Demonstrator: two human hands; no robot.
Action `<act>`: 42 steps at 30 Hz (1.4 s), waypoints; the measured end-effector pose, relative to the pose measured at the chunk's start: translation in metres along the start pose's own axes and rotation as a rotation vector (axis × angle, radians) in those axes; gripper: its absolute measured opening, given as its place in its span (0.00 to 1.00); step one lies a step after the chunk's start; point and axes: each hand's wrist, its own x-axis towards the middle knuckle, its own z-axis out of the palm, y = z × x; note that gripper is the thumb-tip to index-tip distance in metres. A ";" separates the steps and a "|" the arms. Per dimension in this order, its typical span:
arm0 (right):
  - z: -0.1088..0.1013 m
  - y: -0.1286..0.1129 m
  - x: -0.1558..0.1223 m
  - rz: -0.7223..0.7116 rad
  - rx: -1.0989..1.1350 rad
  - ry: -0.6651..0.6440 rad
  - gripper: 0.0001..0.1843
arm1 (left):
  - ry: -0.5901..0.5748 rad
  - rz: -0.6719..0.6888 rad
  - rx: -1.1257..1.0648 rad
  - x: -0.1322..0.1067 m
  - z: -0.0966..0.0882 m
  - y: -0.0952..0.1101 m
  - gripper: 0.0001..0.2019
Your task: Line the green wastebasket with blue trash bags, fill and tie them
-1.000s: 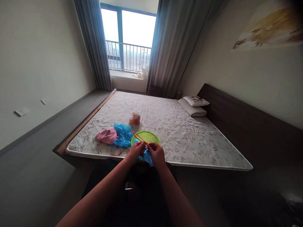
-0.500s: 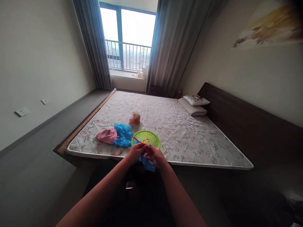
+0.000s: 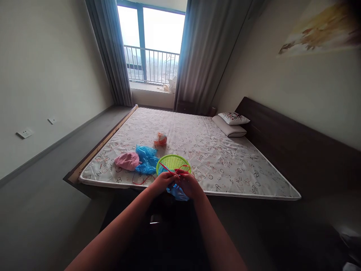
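Observation:
My left hand (image 3: 163, 183) and my right hand (image 3: 189, 185) meet at the front edge of the mattress, fingers closed and pinching a thin red ribbon (image 3: 167, 168). One end of the ribbon points up and left from the left fingers; another part curves up by the right hand. Blue plastic (image 3: 178, 193) hangs below and between my hands, partly hidden by them. Just behind them sits a light green mesh basket (image 3: 174, 159), its near side covered by my hands. To the left, a blue plastic bag (image 3: 146, 160) lies against a pink fuzzy cloth item (image 3: 126, 161).
The lettered mattress (image 3: 239, 169) lies on a dark wooden bed frame. An orange and white bundle (image 3: 160, 139) rests behind the basket. A thin red strand (image 3: 140, 183) lies near the front edge. Pillows (image 3: 232, 124) are stacked by the headboard (image 3: 282, 120).
My right hand has turned over the ribbon, its fingers closer to the left ones. The ribbon's right part now curves out near the right hand. The hanging blue plastic has shifted slightly right and up.

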 end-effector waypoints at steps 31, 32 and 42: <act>0.012 0.002 -0.001 -0.288 -0.640 0.042 0.06 | 0.275 -0.155 -0.225 0.007 -0.014 -0.010 0.27; 0.012 0.004 -0.001 -0.341 -0.708 -0.003 0.06 | 0.283 -0.151 -0.224 0.007 -0.015 -0.011 0.26; 0.002 0.023 0.003 -0.527 -1.038 0.052 0.06 | 0.268 -0.141 -0.132 0.004 -0.018 -0.010 0.27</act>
